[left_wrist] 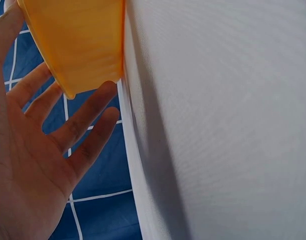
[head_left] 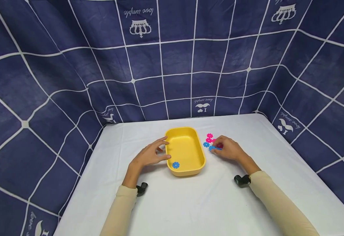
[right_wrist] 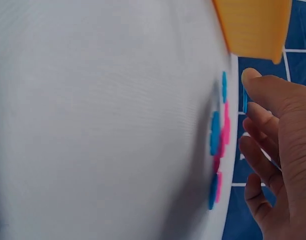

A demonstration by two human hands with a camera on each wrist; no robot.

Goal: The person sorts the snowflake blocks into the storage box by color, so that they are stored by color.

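Observation:
A yellow rectangular tray (head_left: 186,149) stands on the table, with one blue flower-shaped piece (head_left: 175,165) lying in its near left corner. At the tray's left side is my left hand (head_left: 151,153), its spread, relaxed fingers at the rim and wall and the thumb over the rim. To the right of the tray, my right hand (head_left: 229,149) pinches a thin blue flower-shaped piece (right_wrist: 245,100) between thumb and index finger, raised over the table. Beneath and beside it lie several loose pieces, among them a pink flower piece (head_left: 209,135) and a blue one (head_left: 206,144); the hand hides some.
A white cloth (head_left: 172,206) covers the table. Behind it and along both sides hangs a dark blue curtain (head_left: 177,59) with white grid lines. Each wrist carries a small black camera, such as the right one (head_left: 242,180).

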